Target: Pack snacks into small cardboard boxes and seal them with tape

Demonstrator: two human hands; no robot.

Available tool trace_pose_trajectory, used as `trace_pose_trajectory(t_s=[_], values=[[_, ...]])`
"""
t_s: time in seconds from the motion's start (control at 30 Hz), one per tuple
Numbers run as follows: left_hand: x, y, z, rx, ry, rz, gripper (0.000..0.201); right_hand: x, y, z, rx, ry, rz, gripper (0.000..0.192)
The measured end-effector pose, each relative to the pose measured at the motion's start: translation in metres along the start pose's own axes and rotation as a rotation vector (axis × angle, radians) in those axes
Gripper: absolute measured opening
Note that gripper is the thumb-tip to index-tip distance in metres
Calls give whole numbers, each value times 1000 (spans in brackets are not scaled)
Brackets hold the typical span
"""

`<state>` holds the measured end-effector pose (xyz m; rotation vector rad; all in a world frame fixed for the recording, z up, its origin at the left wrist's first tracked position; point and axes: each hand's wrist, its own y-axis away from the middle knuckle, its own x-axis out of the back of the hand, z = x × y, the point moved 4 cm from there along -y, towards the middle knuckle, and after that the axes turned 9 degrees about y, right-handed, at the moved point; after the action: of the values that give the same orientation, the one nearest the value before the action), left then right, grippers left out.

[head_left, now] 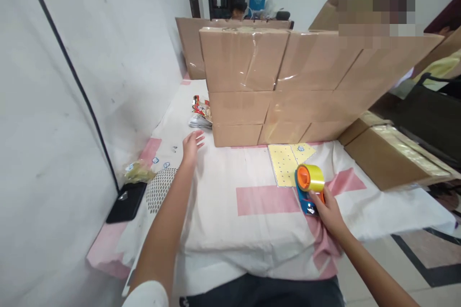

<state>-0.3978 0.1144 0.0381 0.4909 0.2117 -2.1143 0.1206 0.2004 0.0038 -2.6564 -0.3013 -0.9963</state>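
Observation:
My right hand is closed round the handle of a tape dispenser, blue and orange, with a roll of yellow tape on it. The dispenser is over the right part of the cloth-covered table. My left hand reaches forward with its fingers apart and holds nothing. Just beyond it lies a small stack of packets, red and silvery, partly hidden behind the edge of a large cardboard panel. The taped brown panel stands upright across the table.
A black, flat object and a clear bag lie by the left wall, where a black pole leans. A flat cardboard box sits at the right edge. Behind the panel are more cardboard and people.

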Motion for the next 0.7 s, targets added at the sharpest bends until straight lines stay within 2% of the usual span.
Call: trace_pose_trajectory(t_s=[0.13, 0.27, 0.53, 0.7], values=[[-20, -18, -41, -22, 58, 45, 31, -1, 2, 1, -2, 35, -9, 39], [-24, -20, -72, -94, 60, 28, 25, -1, 1, 3, -14, 57, 1, 41], [-18, -27, -83, -138, -5, 11, 21, -2, 1, 7, -44, 79, 2, 42], [-15, -29, -82, -111, -3, 21, 29, -1, 2, 5, -65, 70, -2, 44]])
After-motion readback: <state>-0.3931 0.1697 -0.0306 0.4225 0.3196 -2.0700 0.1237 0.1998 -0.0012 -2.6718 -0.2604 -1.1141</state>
